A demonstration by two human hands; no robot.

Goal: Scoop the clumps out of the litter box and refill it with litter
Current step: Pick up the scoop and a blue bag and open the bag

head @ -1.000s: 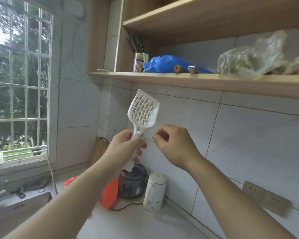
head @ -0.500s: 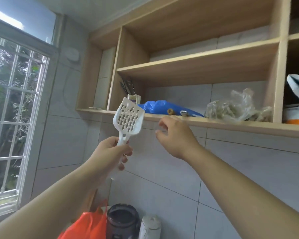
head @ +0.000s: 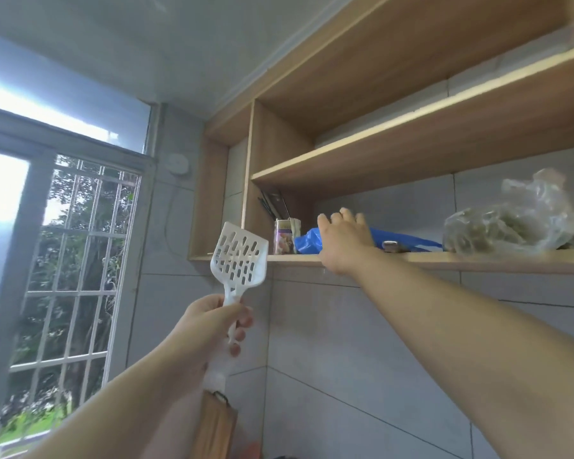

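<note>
The left hand (head: 212,318) holds the white scoop (head: 240,260) by its handle, fingers curled tight around it. The scoop stands almost straight up, with its wide end full of holes at the top and its handle pointing down into the fist. It is below the shelf (head: 444,258) and a little to the left of the things on it.

The right hand (head: 343,238) is up at the shelf, so it is the nearer hand to what lies there. Its fingers are spread and reach over the blue bag (head: 408,241). The bag lies flat, long from left to right, and the hand is at its left end. The fingers look to be on or just above the bag, but I cannot tell if they grip it yet. I think the next move is to take hold of that bag and pull it toward the shelf edge.

Just left of the bag stands a small tin (head: 284,236). It is close, so a pull could bump it. Right of the bag, near the edge, lies a small metal thing I cannot make out. Farther right sits a clear bag (head: 517,226) with greenish stuff inside. What is in the blue bag does not show.

The litter box is not in sight. No scooping has begun, I think.
</note>
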